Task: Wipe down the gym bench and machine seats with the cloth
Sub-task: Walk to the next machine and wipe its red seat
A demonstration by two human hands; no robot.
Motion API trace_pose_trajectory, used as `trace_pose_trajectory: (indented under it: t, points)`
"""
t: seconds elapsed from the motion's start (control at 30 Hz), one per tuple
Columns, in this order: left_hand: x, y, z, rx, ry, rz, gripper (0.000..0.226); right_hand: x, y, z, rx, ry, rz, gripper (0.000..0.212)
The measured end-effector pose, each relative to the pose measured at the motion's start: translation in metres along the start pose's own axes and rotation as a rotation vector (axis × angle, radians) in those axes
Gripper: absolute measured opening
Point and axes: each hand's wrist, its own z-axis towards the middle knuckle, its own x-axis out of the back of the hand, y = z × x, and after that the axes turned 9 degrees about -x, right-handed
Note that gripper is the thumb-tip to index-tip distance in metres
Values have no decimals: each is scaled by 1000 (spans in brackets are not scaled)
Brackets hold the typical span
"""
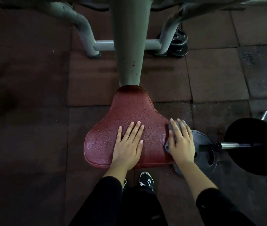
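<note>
While droplets are still beading the red seat (129,115), we are bracing it with our flat left hand (127,144), our right hand (181,141) pressing the grey cloth (172,128) at its edge with straight fingers; most wiping seems left.

Black round weight plates (207,154) lie on the dark floor tiles (214,75) — more plates (179,44) are stacked by a grey metal leg (167,36). Black shoes (147,181) stand on the floor.

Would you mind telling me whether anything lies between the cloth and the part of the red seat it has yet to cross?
Yes: the left hand rests flat on the middle of the red seat, beside the grey cloth that the right hand presses at the seat's right edge. A leftward wipe would meet it. Nothing else lies on the seat.
</note>
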Motion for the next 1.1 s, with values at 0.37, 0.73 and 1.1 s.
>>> trace_pose_trajectory:
  t: [0.37,0.73,1.1]
  points:
    - [1,0,0,-7,8,-8,54,-19,-42,8,182,-142,-49,41]
    - [2,1,0,10,-23,-7,53,2,-29,-45,128,-124,-50,45]
    - [22,-36,13,293,37,-18,62,-36,-97,47,307,-364,-33,50]
